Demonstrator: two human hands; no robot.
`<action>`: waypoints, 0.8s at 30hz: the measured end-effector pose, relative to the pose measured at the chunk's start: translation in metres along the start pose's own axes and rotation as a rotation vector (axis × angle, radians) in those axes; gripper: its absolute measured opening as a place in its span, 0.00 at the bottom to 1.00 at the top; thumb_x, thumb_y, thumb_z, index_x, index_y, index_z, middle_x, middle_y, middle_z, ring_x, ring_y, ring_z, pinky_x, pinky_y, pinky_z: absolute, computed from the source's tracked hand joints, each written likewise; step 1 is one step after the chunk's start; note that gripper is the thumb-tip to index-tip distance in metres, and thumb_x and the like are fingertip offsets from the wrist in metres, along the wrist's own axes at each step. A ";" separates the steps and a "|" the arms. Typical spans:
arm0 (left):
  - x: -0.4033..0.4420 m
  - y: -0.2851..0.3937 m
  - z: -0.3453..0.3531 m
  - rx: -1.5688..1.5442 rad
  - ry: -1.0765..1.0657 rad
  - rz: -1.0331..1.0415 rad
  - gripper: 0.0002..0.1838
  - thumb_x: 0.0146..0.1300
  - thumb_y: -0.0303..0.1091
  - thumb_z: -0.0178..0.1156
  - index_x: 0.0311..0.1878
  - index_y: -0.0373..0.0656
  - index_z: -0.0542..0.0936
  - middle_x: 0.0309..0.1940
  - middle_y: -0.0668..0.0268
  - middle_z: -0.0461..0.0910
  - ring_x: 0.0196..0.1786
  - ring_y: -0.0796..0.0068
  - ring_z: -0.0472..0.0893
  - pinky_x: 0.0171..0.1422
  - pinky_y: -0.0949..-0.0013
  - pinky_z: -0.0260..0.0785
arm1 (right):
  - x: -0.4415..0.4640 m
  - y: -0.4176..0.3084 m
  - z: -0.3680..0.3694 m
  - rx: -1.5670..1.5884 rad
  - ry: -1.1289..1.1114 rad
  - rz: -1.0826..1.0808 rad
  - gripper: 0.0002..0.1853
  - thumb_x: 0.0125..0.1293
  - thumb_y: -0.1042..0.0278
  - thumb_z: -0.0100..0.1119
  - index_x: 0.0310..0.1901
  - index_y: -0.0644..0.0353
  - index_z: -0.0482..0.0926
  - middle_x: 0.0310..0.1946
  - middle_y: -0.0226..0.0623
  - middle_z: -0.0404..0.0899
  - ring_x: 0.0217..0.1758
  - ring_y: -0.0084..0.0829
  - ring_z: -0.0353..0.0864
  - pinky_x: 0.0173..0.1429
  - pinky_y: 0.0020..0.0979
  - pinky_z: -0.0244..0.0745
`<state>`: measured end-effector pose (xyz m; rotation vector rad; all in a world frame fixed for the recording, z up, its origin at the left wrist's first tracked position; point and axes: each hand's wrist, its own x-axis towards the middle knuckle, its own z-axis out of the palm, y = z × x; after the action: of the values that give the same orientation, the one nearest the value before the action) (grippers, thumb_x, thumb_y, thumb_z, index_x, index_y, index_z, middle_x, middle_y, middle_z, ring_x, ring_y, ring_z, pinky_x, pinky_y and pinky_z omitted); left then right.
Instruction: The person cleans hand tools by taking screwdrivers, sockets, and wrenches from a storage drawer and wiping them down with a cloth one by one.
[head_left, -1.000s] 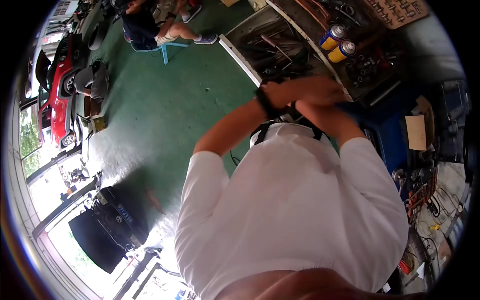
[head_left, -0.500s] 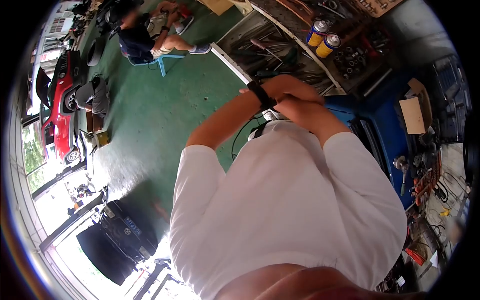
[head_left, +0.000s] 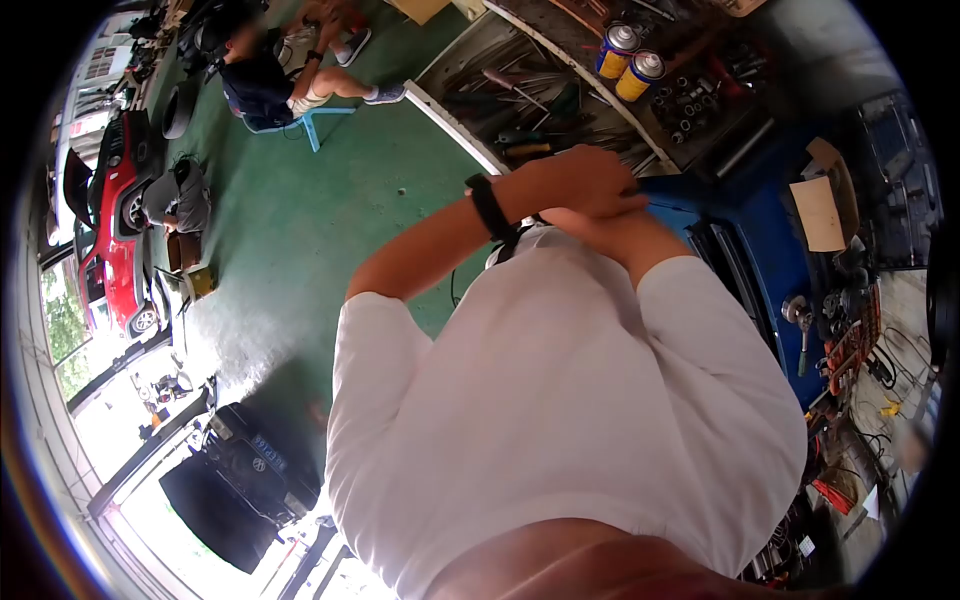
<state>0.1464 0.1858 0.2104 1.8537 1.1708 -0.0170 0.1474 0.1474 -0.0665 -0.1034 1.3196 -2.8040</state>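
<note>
At the far left of the frame a red car is in the background, well apart from my work. Upper left, a co-worker sits on a blue stool, one shoe near the outer corner of the open drawer, so I should mind that side when I turn.

The drawer fills the upper middle, just beyond my arms, with a jumble of tools and a red-handled screwdriver lying across them. My left arm comes up with a black wristband on it; lifting that band well over the drawer's pale edge would avoid a snag.

Near the centre, my left hand lies over my right forearm, the two together and crossed. Its fingers look curled, but I cannot tell whether they clamp anything. My right hand is hidden beneath, so its state I cannot tell either. I judge a light touch and loose elbows best here, uncrossing enough to see both palms.

Right of them, two spray cans stand on the bench; my knuckles do well to clear them. Farther right is a blue cabinet.
</note>
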 end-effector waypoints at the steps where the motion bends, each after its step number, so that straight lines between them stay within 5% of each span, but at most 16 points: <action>1: 0.000 0.000 0.000 0.066 0.011 -0.008 0.25 0.77 0.53 0.46 0.43 0.41 0.83 0.40 0.50 0.84 0.47 0.47 0.80 0.54 0.51 0.71 | 0.001 0.000 0.001 0.008 -0.002 0.003 0.14 0.64 0.51 0.60 0.44 0.50 0.78 0.46 0.33 0.75 0.59 0.36 0.75 0.65 0.43 0.68; 4: 0.017 -0.026 0.036 -0.352 0.128 0.175 0.27 0.76 0.55 0.45 0.40 0.41 0.85 0.39 0.50 0.84 0.46 0.45 0.80 0.53 0.50 0.72 | 0.001 0.010 0.001 0.039 -0.010 0.009 0.14 0.65 0.51 0.60 0.44 0.50 0.78 0.46 0.33 0.75 0.58 0.36 0.76 0.64 0.43 0.68; 8: 0.009 -0.014 0.022 -0.284 0.154 0.147 0.27 0.76 0.54 0.46 0.40 0.40 0.84 0.38 0.50 0.84 0.45 0.45 0.80 0.52 0.51 0.72 | -0.001 0.009 0.001 0.075 -0.009 0.007 0.13 0.65 0.51 0.60 0.44 0.50 0.77 0.46 0.32 0.75 0.58 0.36 0.76 0.64 0.43 0.68; 10: -0.002 0.007 -0.003 0.051 -0.060 -0.211 0.25 0.77 0.52 0.47 0.42 0.38 0.82 0.39 0.48 0.82 0.47 0.45 0.79 0.53 0.52 0.71 | -0.004 0.011 0.000 0.101 -0.015 0.015 0.13 0.66 0.51 0.60 0.44 0.50 0.77 0.46 0.32 0.75 0.58 0.36 0.76 0.64 0.43 0.68; 11: 0.002 -0.002 0.002 0.050 -0.057 -0.214 0.25 0.77 0.52 0.47 0.42 0.38 0.82 0.39 0.48 0.82 0.47 0.45 0.79 0.53 0.52 0.71 | -0.002 0.014 -0.001 0.111 -0.022 0.017 0.13 0.66 0.51 0.60 0.44 0.50 0.77 0.46 0.32 0.75 0.58 0.36 0.76 0.64 0.43 0.68; 13: 0.012 -0.024 0.024 -0.130 0.199 0.177 0.25 0.73 0.52 0.50 0.40 0.38 0.84 0.36 0.47 0.84 0.43 0.44 0.82 0.51 0.49 0.72 | -0.003 0.022 -0.005 0.158 -0.026 0.018 0.13 0.66 0.51 0.60 0.44 0.50 0.77 0.46 0.32 0.75 0.58 0.36 0.76 0.64 0.43 0.69; 17: 0.028 -0.021 0.039 -0.301 0.352 0.306 0.25 0.73 0.51 0.49 0.38 0.38 0.84 0.34 0.47 0.83 0.40 0.43 0.81 0.48 0.47 0.72 | -0.015 0.025 -0.027 0.243 -0.022 0.037 0.13 0.67 0.51 0.60 0.44 0.50 0.77 0.46 0.32 0.75 0.57 0.36 0.76 0.63 0.43 0.69; 20: 0.023 -0.010 0.030 -0.072 0.213 0.150 0.24 0.76 0.51 0.48 0.39 0.38 0.80 0.33 0.48 0.80 0.39 0.45 0.79 0.47 0.50 0.71 | -0.029 0.027 -0.037 0.298 -0.010 0.069 0.13 0.67 0.51 0.60 0.44 0.50 0.77 0.46 0.32 0.75 0.57 0.36 0.77 0.63 0.43 0.69; 24: 0.048 -0.021 0.055 -0.211 0.215 0.338 0.23 0.75 0.52 0.50 0.40 0.38 0.80 0.32 0.50 0.81 0.38 0.45 0.79 0.46 0.50 0.71 | -0.037 0.035 -0.041 0.376 -0.009 0.110 0.13 0.68 0.51 0.59 0.44 0.49 0.77 0.45 0.31 0.75 0.57 0.36 0.77 0.63 0.43 0.69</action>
<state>0.1806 0.1847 0.1427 1.8724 0.9444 0.4884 0.1810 0.1590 -0.1208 -0.0293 0.7494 -2.8907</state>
